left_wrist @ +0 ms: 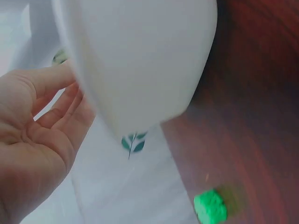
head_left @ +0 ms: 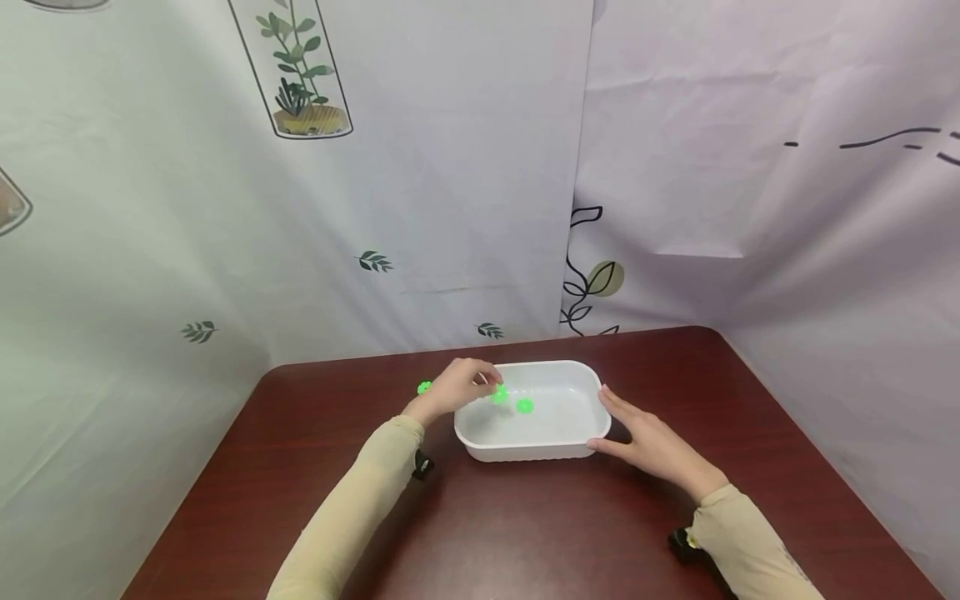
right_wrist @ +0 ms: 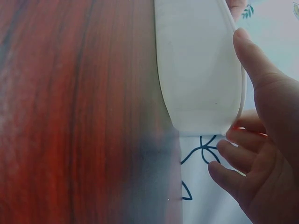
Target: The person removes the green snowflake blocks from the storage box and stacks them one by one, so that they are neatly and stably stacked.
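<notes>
A white dish [head_left: 532,452] with rounded corners sits on the table. Over its left end my left hand [head_left: 459,385] pinches a bright green flower-shaped piece [head_left: 500,395] between thumb and fingertips. A second green piece [head_left: 525,406] lies on the dish floor. My right hand [head_left: 651,442] rests at the dish's right end, thumb touching the near rim and fairly straight fingers along the far side. In the left wrist view, the dish wall [left_wrist: 140,60] hides the left fingertips. The right thumb [right_wrist: 252,56] presses on the rim in the right wrist view.
Another green piece [head_left: 424,387] lies on the dark red-brown table [head_left: 517,525], left of the dish and partly behind the left wrist. A printed white cloth [head_left: 465,183] hangs along the table's back and sides. Black wrist gear [head_left: 423,465] shows under the left sleeve.
</notes>
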